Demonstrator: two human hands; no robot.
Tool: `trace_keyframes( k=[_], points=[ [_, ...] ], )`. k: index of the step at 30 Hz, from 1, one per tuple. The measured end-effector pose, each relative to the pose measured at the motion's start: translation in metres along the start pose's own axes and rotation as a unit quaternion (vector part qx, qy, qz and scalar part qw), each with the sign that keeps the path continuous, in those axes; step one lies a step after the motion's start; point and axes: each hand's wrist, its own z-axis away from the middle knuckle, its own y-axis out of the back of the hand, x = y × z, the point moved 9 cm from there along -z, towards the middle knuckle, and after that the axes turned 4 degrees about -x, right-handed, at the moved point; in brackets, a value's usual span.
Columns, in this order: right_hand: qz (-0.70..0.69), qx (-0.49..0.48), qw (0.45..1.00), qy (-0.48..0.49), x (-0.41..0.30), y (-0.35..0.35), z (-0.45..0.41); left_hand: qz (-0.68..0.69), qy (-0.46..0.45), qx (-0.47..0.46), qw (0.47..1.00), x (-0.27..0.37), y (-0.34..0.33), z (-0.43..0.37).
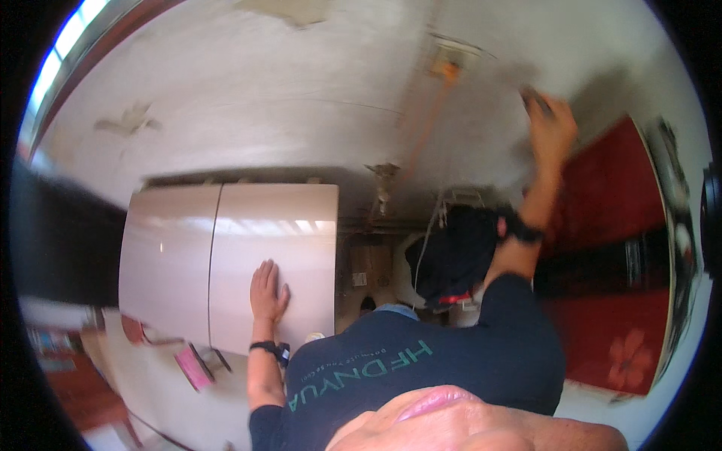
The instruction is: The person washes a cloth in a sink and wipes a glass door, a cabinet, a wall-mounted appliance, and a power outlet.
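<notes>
My left hand (269,293) rests flat, fingers a little apart, on the glossy pale top of a table (276,225) with a dark seam across it. My right hand (550,124) is raised near the wall at the upper right, its fingers closed around a small dark object (538,101), blurred and too unclear to name. To the left of that hand, an orange plug (450,72) sits in a wall socket (465,55), with an orange cord running down from it. Both wrists wear dark bands.
A red and black cabinet (609,191) stands at the right. Black cloth (459,248) lies beside my right forearm, near a cardboard box (370,265) below. Peeling patches mark the wall (254,129). A pink-topped stool (193,367) stands left of me, past the table's edge.
</notes>
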Motion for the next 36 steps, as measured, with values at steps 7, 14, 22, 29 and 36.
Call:
trace_keyframes(
  k=[7, 14, 22, 29, 36],
  points=[
    [-0.151, -0.535, 0.831, 0.036, -0.052, -0.127, 0.206, 0.032, -0.026, 0.03, 0.999, -0.003, 0.002, 0.011],
    [-0.296, -0.53, 0.79, -0.078, -0.131, -0.149, 0.31, 0.051, -0.047, 0.055, 0.996, -0.003, -0.01, 0.021],
    [-0.424, -0.542, 0.708, -0.158, -0.244, -0.142, 0.348, 0.307, 0.046, -0.014, 0.951, 0.003, 0.005, -0.007],
    [-0.441, -0.563, 0.648, -0.261, -0.29, -0.139, 0.404, 0.629, 0.171, -0.016, 0.758, 0.011, 0.021, 0.004],
    [-0.497, -0.499, 0.643, -0.301, -0.248, -0.133, 0.412, 0.617, 0.165, -0.024, 0.769, 0.01, 0.034, -0.001]
  ],
)
